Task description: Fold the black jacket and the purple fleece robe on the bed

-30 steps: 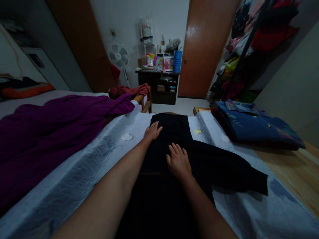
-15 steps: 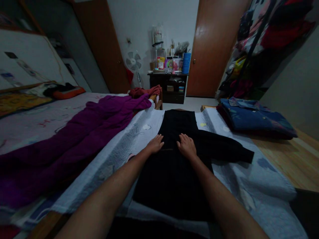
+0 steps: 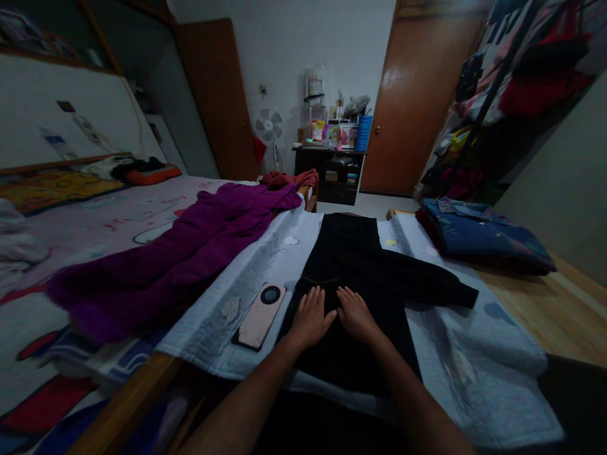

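A black long-sleeved garment (image 3: 351,253) lies spread out in front of me, one sleeve stretched to the right. My left hand (image 3: 310,319) rests flat on it with the fingers extended. Close beside it, my right hand (image 3: 355,315) also lies palm down on the black cloth, fingers straight. The thumbs almost meet. Beneath the garment is a pale blue-grey quilted cover (image 3: 497,379). A pink phone (image 3: 260,316) with a round black camera ring lies on the cover, left of my left hand.
A purple garment (image 3: 190,246) is draped on the bed edge at left. Folded blue clothes (image 3: 488,234) are stacked on a wooden surface (image 3: 569,316) at right. Farther back stand a fan (image 3: 270,126), a dark cabinet (image 3: 332,177) and a brown door (image 3: 403,101).
Both hands have slid back toward me along the black garment, and the left has come closer to the right. The view has shifted, and the phone now shows fully.
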Tool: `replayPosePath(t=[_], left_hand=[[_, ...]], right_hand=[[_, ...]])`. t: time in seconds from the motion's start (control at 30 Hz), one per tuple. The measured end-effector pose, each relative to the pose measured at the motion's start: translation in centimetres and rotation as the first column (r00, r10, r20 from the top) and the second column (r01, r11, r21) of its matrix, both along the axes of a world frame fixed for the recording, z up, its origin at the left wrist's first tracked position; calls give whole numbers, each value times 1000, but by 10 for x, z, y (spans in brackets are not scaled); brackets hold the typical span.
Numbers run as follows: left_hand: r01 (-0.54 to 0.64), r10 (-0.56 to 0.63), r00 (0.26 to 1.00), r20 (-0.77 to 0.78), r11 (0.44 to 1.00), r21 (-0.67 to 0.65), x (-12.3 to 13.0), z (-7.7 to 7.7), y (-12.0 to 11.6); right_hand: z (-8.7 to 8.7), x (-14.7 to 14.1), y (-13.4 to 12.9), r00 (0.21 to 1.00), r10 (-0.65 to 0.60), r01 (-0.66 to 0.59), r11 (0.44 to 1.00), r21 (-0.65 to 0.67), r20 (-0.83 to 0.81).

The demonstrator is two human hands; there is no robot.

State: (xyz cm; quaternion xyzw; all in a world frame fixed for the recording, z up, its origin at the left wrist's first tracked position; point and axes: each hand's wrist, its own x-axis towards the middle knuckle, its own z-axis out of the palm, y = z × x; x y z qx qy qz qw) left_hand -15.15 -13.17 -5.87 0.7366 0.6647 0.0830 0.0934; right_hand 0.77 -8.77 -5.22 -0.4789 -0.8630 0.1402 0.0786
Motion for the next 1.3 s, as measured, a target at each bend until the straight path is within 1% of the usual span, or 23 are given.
replayPosePath(t=[0.1,0.2,0.33,0.5,0.63,0.73,0.83,0.9,0.97,1.07,1.13,1.2,1.3], left_hand=[[-6,6,999,36,1000,-13,3,7,-8],[-39,38,999,32,999,25,7,13,-11],[-59,57,998,29,996,61,15,16,-14],[-68,67,998,22,996,61,24,21,-22],[-127,130,991,-27,987,94,29,31,-30],[-166,168,985,-31,984,67,25,36,-28],[-187,187,981,59,982,3,14,40,-19],[-188,190,968,162,982,-26,5,44,-12],[-182,185,944,272,983,-35,-1,51,-7],[-186,186,895,407,982,-40,-3,64,-2],[-188,183,866,466,982,-38,0,68,0],[-177,175,856,486,983,-42,6,65,0],[-139,164,878,450,986,-89,14,48,-3]], right_hand=[[2,-1,-19,997,-39,40,999,15,-62],[5,-2,-29,989,-78,84,995,47,-125],[6,-3,-31,981,-91,104,992,66,-173],[6,-3,-32,974,-109,131,986,104,-199],[7,-2,-33,966,-105,133,985,107,-234],[7,-1,-33,966,-100,127,987,103,-239],[9,-1,-34,976,-86,106,990,91,-199],[10,-1,-34,985,-65,78,994,77,-157],[12,-3,-34,992,-47,54,997,54,-114],[15,-4,-33,996,-33,36,999,29,-87],[16,-4,-33,995,-27,29,999,27,-98],[15,-2,-33,992,-25,29,999,27,-123],[10,1,-30,977,-49,58,998,37,-210]])
